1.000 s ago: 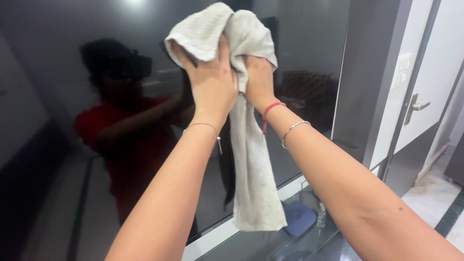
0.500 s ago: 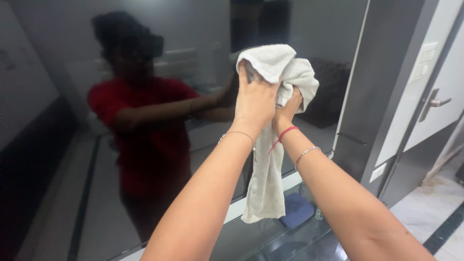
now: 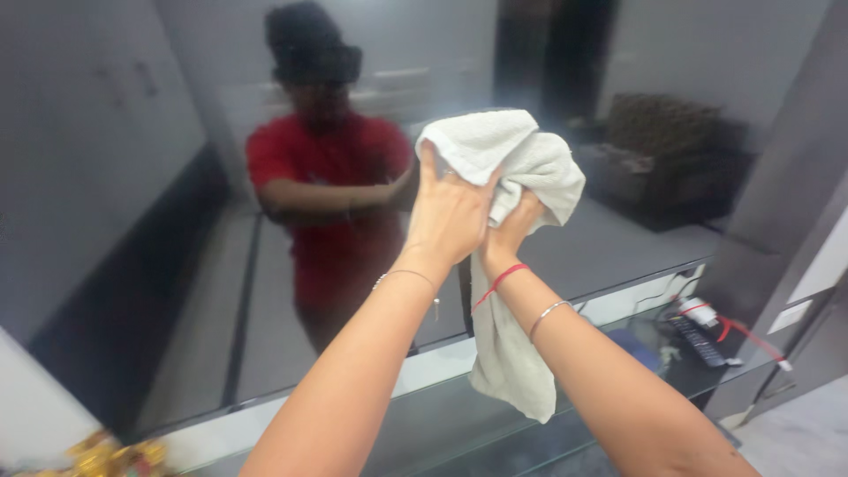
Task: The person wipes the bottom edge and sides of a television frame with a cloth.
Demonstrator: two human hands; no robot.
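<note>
Both hands up against the dark screen (image 3: pixel 159 265), pressing a white cloth (image 3: pixel 508 168) flat to the glass. Left hand (image 3: pixel 450 216) on top, fingers (image 3: pixel 430 168) extended and close together, palm bearing down on the bunched upper part, likely to spread pressure over a wide patch. Right hand (image 3: pixel 512 234) tucked just beneath and partly hidden, fingers curled into the folds, gripping the wad so it cannot slip. Rest of the cloth hanging loose below the wrists, trailing down past the lower edge of the screen toward the glass shelf (image 3: pixel 459 424). Thin bracelet (image 3: pixel 402 276) on the left wrist, red thread (image 3: pixel 499 281) and a silver bangle (image 3: pixel 549 314) on the right. In the glossy surface, reflection of a person in a red top (image 3: pixel 327 203), arm raised to match. On the shelf to the right, a remote (image 3: pixel 698 340) and a small white item with red cord, well apart from the cloth. Gold trinkets (image 3: pixel 106 455) bottom left.
</note>
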